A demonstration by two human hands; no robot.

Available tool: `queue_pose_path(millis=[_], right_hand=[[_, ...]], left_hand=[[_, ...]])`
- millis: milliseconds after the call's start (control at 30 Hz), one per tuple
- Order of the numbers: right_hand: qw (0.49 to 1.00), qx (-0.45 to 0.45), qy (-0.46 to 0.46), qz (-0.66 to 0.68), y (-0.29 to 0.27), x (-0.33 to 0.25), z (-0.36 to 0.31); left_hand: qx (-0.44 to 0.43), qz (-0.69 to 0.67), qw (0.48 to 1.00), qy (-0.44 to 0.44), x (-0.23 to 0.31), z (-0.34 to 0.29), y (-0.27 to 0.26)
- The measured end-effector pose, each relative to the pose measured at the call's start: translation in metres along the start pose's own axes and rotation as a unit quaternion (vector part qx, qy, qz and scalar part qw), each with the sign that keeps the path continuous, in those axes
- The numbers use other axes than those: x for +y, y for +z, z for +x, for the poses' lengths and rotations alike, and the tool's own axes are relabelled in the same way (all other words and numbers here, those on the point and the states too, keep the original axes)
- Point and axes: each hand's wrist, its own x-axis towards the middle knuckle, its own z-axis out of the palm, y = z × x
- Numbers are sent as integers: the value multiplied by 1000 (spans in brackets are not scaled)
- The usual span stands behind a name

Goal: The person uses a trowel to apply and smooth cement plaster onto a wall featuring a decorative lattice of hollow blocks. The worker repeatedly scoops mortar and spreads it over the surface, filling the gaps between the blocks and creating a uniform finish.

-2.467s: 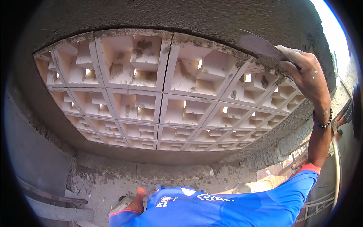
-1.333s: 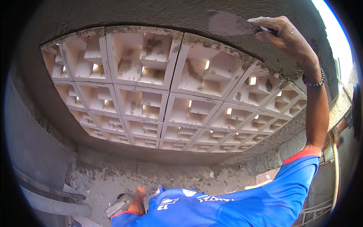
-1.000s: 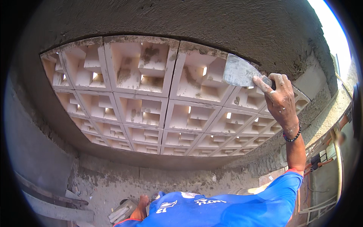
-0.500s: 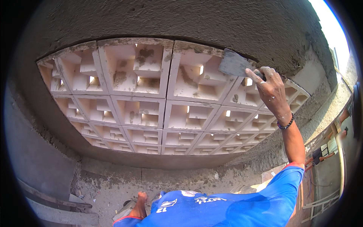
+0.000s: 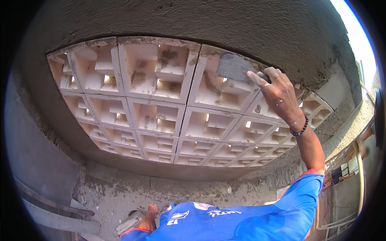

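Observation:
High on the right, my right hand (image 5: 277, 86) is closed around the dark handle of a putty knife (image 5: 234, 67). Its wide grey blade points left, over the top edge of a pale breeze block (image 5: 197, 88) in the upper row. Thumb and fingers are specked with mortar, and a dark bead bracelet (image 5: 300, 127) circles the wrist. Low in the view, what looks like my left hand (image 5: 152, 209) hangs beside my blue shirt. Its fingers are too small and foreshortened to read.
Wet grey plaster (image 5: 169, 18) borders the blocks above. Wooden planks (image 5: 60, 219) lie at lower left, and rubble dots the ground (image 5: 116, 193). At far right are a pale pole (image 5: 359, 176) and another person (image 5: 341, 172).
My right hand has moved a little left, carrying the putty knife along the block's top edge. The view has shifted slightly, so the blocks sit farther right.

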Motion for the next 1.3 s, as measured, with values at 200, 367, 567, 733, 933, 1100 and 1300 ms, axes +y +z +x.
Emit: queue_pose_path(millis=[200, 367, 567, 733, 933, 1100, 1300], right_hand=[[993, -84, -75, 33, -13, -30, 2], [998, -37, 41, 31, -13, -10, -26], [995, -40, 89, 35, -18, 10, -42], [998, -24, 49, 43, -3, -2, -13], [975, -99, -13, 200, -5, -74, -30], [892, 65, 361, 264, 19, -114, -103], [847, 109, 463, 239, 67, -138, -125]], left_hand=[[-3, -303, 859, -412, 17, -3, -4], [40, -289, 797, -528, 91, 4, -56], [-201, 19, 939, -280, 18, 1, -20], [-191, 310, 931, 23, 8, -5, -29], [-40, -410, 836, -362, 7, 20, -12], [-56, -332, 859, -386, 13, 17, -19], [-90, -259, 895, -352, 12, 7, -39]])
